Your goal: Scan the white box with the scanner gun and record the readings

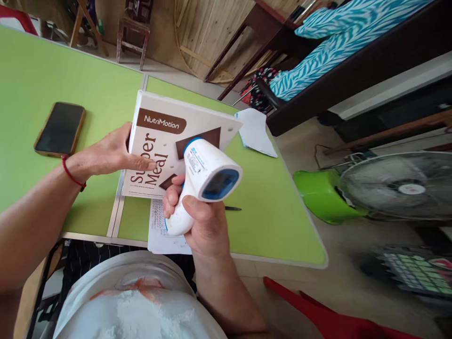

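The left hand (112,151) grips a white rectangular cardboard box (164,141). Nearer right, the right hand (204,221) clasps a white-and-blue plastic gun-shaped thermometer (205,165).

Box (165,141): white; carries a brown label with white lettering, brown title lettering and pictured dark-brown bars. Thermometer gun (198,176): white; shows blue trim and a blue surround to its dark screen. Tabletop (271,212): lime green, silver-grey edging. Phone (60,128): black screen, tan-brown case. Bracelet (68,175): red. Written sheet (165,235): white, dark script. Draped cloth (328,56): turquoise and white, zebra-striped. Shirt (137,306): white, orange-red print. Legwear (93,254): black, thin white stripes. Pen (233,208): dark.
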The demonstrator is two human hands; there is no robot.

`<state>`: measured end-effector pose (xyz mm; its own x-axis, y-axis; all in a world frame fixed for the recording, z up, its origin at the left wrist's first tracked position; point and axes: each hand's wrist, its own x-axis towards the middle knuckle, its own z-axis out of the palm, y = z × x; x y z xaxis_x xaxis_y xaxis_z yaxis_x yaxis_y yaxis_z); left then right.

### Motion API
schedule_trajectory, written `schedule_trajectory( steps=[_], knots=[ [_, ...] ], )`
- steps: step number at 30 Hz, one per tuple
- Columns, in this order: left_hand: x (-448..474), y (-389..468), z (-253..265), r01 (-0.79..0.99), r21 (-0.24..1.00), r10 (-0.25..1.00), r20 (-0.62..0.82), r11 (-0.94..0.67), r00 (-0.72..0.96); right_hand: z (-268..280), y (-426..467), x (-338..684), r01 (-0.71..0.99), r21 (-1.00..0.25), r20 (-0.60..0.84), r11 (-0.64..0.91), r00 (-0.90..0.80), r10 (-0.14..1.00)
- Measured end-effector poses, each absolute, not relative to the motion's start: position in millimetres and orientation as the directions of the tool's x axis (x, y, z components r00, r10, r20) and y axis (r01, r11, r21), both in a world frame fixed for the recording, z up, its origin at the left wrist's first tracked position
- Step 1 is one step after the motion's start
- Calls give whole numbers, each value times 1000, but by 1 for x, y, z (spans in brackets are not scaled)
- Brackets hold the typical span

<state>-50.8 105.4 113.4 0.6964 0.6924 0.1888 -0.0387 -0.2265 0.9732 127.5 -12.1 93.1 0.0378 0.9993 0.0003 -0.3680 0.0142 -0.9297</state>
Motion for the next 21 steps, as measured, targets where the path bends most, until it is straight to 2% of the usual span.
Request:
schedule_trajectory(
  steps=[3, 8, 18, 21],
  knots=[
    [-51, 106, 112, -84, 973, 660, 207, -213, 723, 93, -12, 127, -361, -932, -23, -1, 56, 998],
    [-51, 108, 111, -62, 964, 664, 223, -257, 714, 92, -12, 126, -361, -933, -26, -5, 54, 998],
    [-52, 107, 117, -17, 971, 643, 171, -239, 746, 87, -13, 124, -349, -937, 13, 28, 43, 999],
    [-53, 108, 117, 27, 964, 622, 148, -263, 769, 90, -16, 130, -264, -963, 45, 45, 8, 999]
  ],
)
